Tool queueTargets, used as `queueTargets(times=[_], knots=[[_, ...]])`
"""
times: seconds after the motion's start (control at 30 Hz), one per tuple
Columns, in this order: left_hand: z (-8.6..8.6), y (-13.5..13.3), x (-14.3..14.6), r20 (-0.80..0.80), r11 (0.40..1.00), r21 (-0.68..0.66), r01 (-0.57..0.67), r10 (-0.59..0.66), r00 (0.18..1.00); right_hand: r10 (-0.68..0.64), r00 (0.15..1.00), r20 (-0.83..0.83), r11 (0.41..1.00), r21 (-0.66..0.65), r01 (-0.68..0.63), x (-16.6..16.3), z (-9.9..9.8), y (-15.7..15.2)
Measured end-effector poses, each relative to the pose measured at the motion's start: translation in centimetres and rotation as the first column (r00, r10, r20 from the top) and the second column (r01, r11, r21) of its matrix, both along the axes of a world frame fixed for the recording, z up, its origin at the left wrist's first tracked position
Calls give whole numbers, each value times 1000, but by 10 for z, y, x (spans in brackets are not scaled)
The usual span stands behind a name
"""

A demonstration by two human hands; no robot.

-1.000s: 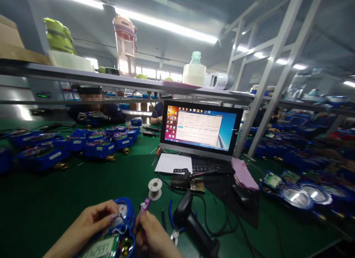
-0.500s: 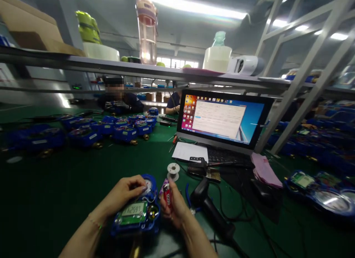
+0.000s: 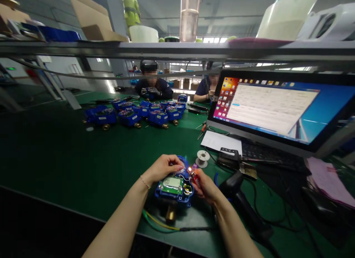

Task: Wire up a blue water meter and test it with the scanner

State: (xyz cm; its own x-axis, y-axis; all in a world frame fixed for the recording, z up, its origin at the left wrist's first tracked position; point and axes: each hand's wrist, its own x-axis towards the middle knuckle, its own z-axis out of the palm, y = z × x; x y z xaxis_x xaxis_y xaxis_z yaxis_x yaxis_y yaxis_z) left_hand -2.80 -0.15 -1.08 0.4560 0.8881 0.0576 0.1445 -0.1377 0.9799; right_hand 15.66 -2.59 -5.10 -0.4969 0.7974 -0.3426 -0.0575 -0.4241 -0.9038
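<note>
The right hand (image 3: 206,186) is closed around a small red and purple plastic lighter (image 3: 195,176), and now a little orange flame glows at its tip, which was dark a moment ago, so the heating has started right by the thin wires. The left hand (image 3: 162,168) pinches those wires on top of the round blue plastic water meter (image 3: 174,187), which sits on the soft green table mat (image 3: 83,165) with its shiny brass pipe end. Just past them are a small white wire spool (image 3: 202,158) and a black plastic scanner gun (image 3: 238,191).
</note>
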Motion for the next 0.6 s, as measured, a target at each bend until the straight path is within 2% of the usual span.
queueTargets(times=[0.23, 0.6], knots=[[2, -1, 0, -6, 1000, 5, -5, 5, 1000, 20, 995, 94, 997, 68, -27, 4, 4, 0], [3, -1, 1, -10, 1000, 14, -9, 9, 1000, 30, 992, 122, 993, 110, -44, 5, 2, 0]])
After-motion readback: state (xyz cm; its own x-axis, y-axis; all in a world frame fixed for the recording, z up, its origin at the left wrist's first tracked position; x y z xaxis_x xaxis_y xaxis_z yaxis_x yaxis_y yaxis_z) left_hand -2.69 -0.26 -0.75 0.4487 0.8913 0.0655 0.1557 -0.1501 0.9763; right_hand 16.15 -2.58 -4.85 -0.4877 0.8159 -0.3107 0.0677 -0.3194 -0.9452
